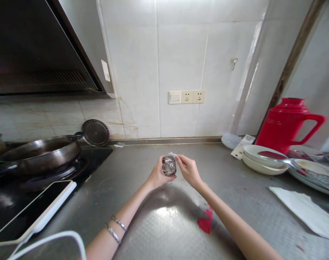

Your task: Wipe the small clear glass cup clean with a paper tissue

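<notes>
A small, clear glass jar with a dark tint (169, 166) is gripped in my left hand (157, 174), its fingers wrapped around the side. My right hand (189, 169) pinches a small crumpled white piece (172, 154) against the jar's upper right edge; it looks like tissue, though it is mostly hidden by the fingers. Both hands are above the middle of the metal counter (143, 231). Between my forearms, a torn red scrap (206, 221) lies on the counter.
At left, a steel pan (40, 153) sits on the black stove, with a phone (31, 213) and white cable in front. At right stand a red thermos jug (285, 124), stacked bowls (264, 164), plates (316, 173) and a folded white paper towel (305, 209). Wall sockets (193, 97) are behind.
</notes>
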The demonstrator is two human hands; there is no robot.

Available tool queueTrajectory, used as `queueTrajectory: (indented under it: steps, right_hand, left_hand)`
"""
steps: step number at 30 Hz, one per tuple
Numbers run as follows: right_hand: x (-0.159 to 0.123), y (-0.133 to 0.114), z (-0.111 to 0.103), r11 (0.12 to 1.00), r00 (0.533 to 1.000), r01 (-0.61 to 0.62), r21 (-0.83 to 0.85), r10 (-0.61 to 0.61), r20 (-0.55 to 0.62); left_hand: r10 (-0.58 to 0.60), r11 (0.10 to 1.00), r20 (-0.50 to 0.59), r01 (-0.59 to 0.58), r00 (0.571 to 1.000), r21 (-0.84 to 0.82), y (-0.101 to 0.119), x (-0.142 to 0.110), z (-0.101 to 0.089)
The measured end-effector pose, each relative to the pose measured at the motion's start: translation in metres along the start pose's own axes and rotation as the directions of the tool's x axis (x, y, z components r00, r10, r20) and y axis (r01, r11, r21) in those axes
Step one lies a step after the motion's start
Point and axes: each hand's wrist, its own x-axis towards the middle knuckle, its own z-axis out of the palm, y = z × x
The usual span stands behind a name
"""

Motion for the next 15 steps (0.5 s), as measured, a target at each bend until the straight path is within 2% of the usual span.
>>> queueTrajectory:
  steps: [4,8,12,15]
  right_hand:
    - [-0.004,0.001,0.004,0.998,0.998,0.064,0.017,-0.064,0.012]
    - [-0.011,0.002,0.007,0.982,0.982,0.182,-0.053,-0.184,-0.048]
    - [-0.015,0.003,0.009,0.904,0.912,0.403,-0.146,-0.409,-0.018]
    - [-0.016,0.002,0.009,0.843,0.863,0.502,-0.196,-0.503,0.049]
  left_hand:
    - [0.019,1.000,0.036,-0.018,0.999,-0.009,-0.002,-0.002,0.004]
    - [-0.010,1.000,0.033,0.011,0.999,-0.028,0.000,-0.001,0.006]
    - [-0.040,0.999,0.000,0.040,0.999,-0.027,0.005,0.001,0.004]
    - [-0.033,0.999,-0.025,0.033,0.999,-0.001,0.007,0.001,0.001]
